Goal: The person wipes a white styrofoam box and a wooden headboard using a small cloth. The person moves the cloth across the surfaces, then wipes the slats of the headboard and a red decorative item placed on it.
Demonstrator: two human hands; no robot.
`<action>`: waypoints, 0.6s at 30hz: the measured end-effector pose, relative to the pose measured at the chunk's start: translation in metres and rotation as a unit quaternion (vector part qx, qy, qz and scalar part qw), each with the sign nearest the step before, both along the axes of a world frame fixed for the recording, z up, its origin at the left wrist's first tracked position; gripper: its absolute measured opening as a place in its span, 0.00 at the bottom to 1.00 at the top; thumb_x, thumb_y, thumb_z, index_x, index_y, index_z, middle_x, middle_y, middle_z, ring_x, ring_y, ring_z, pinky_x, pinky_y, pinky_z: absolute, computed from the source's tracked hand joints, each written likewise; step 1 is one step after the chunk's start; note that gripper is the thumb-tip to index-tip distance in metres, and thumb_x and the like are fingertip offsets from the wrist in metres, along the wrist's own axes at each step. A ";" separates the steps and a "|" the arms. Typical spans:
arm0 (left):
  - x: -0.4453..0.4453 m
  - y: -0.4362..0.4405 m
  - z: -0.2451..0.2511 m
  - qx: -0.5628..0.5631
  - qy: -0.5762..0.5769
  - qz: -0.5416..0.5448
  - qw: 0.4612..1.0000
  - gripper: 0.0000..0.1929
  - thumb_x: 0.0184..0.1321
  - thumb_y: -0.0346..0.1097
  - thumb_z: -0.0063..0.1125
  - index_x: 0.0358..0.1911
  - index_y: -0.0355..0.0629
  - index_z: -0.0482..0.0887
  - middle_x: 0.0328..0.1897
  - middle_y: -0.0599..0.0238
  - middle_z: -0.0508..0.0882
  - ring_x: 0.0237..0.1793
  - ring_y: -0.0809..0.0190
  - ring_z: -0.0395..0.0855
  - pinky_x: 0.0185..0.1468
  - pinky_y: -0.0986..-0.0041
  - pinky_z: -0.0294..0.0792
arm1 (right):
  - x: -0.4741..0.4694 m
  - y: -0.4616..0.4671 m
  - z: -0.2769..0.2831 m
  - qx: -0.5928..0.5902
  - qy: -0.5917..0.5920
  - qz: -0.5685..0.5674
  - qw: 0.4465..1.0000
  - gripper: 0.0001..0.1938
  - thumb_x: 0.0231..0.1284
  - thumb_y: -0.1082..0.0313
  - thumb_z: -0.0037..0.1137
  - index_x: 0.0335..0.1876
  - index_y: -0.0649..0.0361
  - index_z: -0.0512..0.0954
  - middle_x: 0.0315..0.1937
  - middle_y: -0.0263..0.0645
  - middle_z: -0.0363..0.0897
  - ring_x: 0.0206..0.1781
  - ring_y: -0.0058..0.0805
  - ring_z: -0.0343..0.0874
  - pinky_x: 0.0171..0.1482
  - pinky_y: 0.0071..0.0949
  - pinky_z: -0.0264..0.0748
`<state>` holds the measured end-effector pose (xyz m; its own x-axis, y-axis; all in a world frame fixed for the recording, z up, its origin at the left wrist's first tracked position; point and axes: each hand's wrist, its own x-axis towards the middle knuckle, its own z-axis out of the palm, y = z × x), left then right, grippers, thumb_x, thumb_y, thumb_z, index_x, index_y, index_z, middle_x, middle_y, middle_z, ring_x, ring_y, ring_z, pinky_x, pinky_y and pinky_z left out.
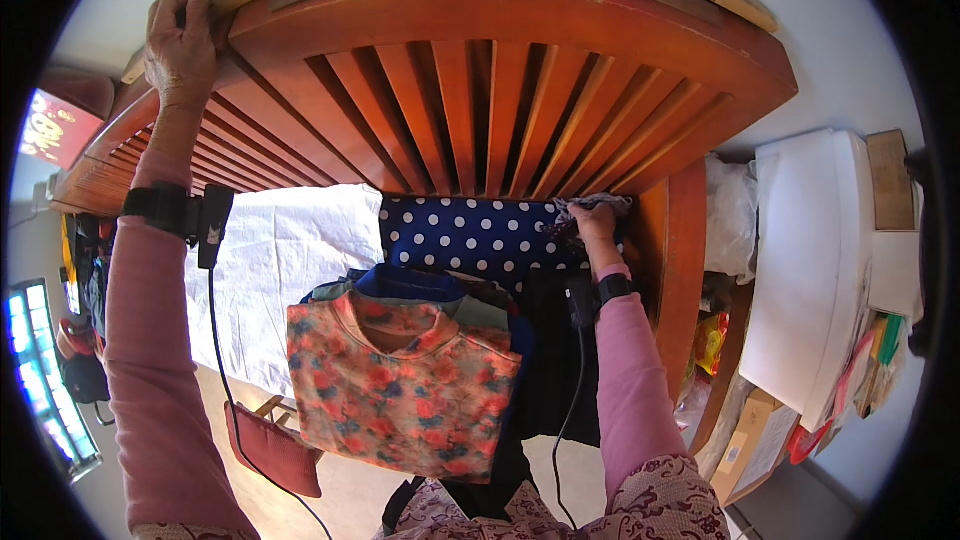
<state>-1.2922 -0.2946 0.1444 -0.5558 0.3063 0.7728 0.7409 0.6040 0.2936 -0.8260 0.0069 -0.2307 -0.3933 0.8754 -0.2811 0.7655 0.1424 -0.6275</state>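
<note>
At the upper left, my left hand (182, 45) grips the top rail of a slatted wooden backrest (465, 11). My right hand (596, 225) holds a bunched, patterned greyish cloth (611, 202) near the right end of the seat. Under that cloth lies navy fabric with white polka dots (457, 229). A stack of folded clothes stands before me, topped by a floral high-necked top (405, 390) in orange and pink. Blue and grey-green garments (409, 283) show behind its collar. Black fabric (559, 360) lies between the stack and my right forearm.
White cloth (292, 270) covers the seat on the left. A wooden side panel (682, 255) bounds it on the right, beside a large white box (806, 262) and a cardboard box (754, 446). A red stool (274, 450) stands below left. Black cables (225, 382) hang from both wrist straps.
</note>
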 end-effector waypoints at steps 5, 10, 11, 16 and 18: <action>0.006 0.003 0.002 0.007 -0.018 0.016 1.000 0.22 0.69 0.60 0.58 0.37 0.47 0.86 0.42 0.67 0.83 0.42 0.59 0.82 0.49 0.64 0.72 | 0.001 0.016 -0.009 -0.157 0.127 -0.122 0.972 0.29 0.47 0.64 0.75 0.54 0.74 0.80 0.52 0.58 0.85 0.58 0.50 0.84 0.61 0.37 0.75; 0.014 0.007 0.003 0.007 -0.024 0.031 0.999 0.20 0.70 0.55 0.59 0.38 0.43 0.85 0.41 0.65 0.82 0.40 0.60 0.80 0.49 0.67 0.71 | 0.009 0.020 0.006 -0.063 0.192 -0.076 0.976 0.22 0.50 0.65 0.72 0.48 0.72 0.81 0.45 0.52 0.86 0.50 0.47 0.84 0.55 0.37 0.76; 0.015 0.007 0.004 0.004 -0.034 0.039 0.999 0.21 0.69 0.58 0.58 0.38 0.45 0.85 0.42 0.66 0.83 0.42 0.58 0.81 0.50 0.64 0.72 | 0.008 0.020 0.014 -0.037 0.201 -0.074 0.976 0.21 0.52 0.64 0.72 0.46 0.71 0.80 0.43 0.51 0.86 0.48 0.47 0.84 0.54 0.38 0.76; 0.016 0.008 0.005 -0.010 -0.033 0.051 0.998 0.22 0.69 0.62 0.55 0.39 0.50 0.85 0.44 0.68 0.83 0.47 0.56 0.82 0.51 0.61 0.72 | 0.008 0.023 0.097 0.032 0.192 -0.030 0.980 0.15 0.58 0.62 0.68 0.40 0.66 0.80 0.34 0.47 0.83 0.36 0.43 0.82 0.43 0.39 0.77; 0.017 0.009 0.004 -0.006 -0.030 0.057 0.998 0.22 0.69 0.62 0.55 0.39 0.50 0.85 0.44 0.69 0.83 0.48 0.56 0.82 0.52 0.61 0.72 | 0.005 0.018 0.140 0.074 0.221 -0.007 0.972 0.14 0.58 0.62 0.68 0.40 0.66 0.80 0.34 0.48 0.83 0.37 0.44 0.83 0.43 0.40 0.78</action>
